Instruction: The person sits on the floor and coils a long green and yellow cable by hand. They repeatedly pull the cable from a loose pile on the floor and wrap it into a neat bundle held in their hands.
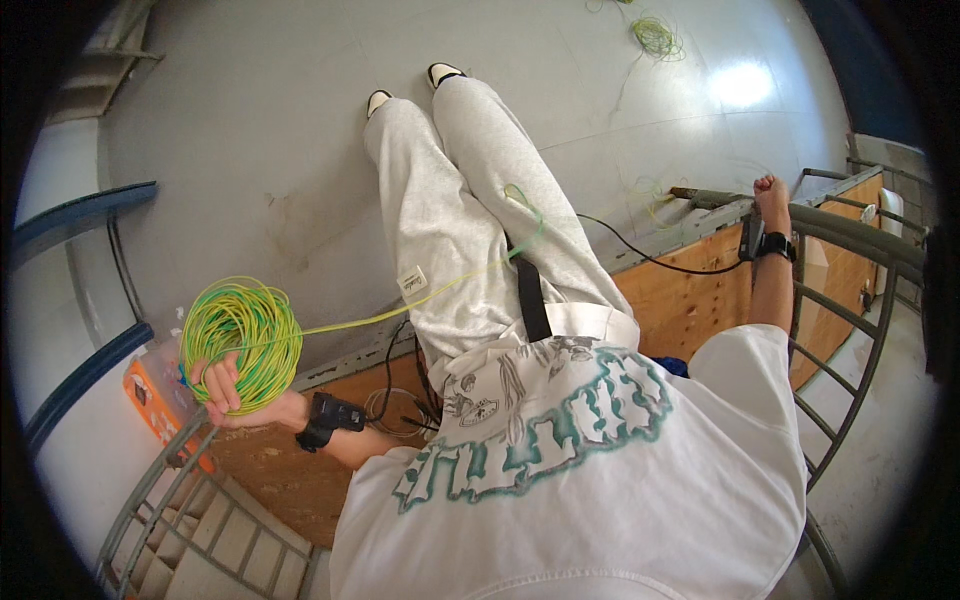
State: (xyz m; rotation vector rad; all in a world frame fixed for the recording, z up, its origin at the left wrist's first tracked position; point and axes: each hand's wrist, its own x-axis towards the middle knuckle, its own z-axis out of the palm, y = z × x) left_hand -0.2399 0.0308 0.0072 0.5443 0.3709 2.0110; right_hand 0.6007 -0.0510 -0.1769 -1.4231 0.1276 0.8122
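Note:
My left hand grips a thick coil of yellow-green wire at its lower side, the fingers hooked through the middle. From the coil, a single strand runs across my legs and curls into a small loop above the thigh. Out to the right, my right hand is curled into a fist over a metal bed rail. A faint, blurred thin line shows beside that fist; whether the hand holds wire is unclear.
Bed-frame bars stand at right, with a ladder-like rail at lower left. I sit on a wooden board. A loose wire tangle lies on the grey floor. A black cable reaches my right wrist device. An orange-edged container is beside the coil.

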